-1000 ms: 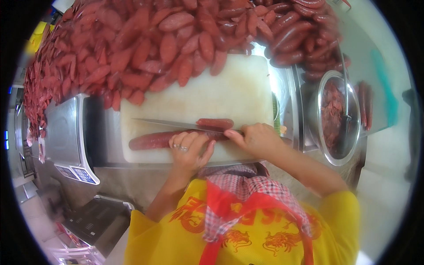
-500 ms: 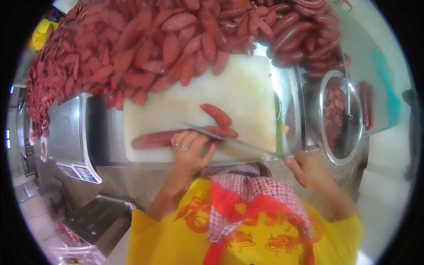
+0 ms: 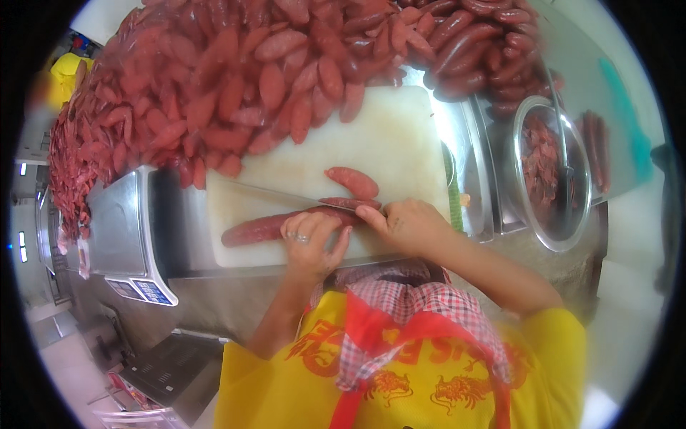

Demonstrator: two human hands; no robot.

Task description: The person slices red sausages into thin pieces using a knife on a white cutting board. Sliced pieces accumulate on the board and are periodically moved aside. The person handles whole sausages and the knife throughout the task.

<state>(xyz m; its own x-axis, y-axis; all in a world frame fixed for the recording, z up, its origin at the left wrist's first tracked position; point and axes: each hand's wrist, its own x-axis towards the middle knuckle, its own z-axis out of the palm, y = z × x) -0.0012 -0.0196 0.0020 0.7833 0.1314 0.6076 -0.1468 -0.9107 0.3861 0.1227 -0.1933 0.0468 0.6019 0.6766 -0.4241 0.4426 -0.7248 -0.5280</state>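
Note:
A long red sausage (image 3: 257, 230) lies across the white cutting board (image 3: 393, 129), its right end under the knife. My left hand (image 3: 309, 242), with a ring on it, is closed over the sausage near its cut end, fingertips beside the blade. In my right hand (image 3: 413, 226) is the handle of a long knife (image 3: 275, 193), mostly hidden by the fingers. The blade points left and away, passing over the sausage's right part. A slanted slice (image 3: 343, 203) sits against the blade. Just beyond lies a sausage end piece (image 3: 354, 183), apart from the knife.
Sliced sausage (image 3: 229, 82) is heaped beyond the board and far to the left. Whole sausages (image 3: 475, 53) pile up at the far right. A steel bowl (image 3: 517, 154) of scraps stands right, and a weighing scale (image 3: 118, 225) left.
My right hand has swung left with the knife, from beyond the board's right edge to close beside my left hand. The blade now reaches farther left over the board. My left hand stays on the sausage.

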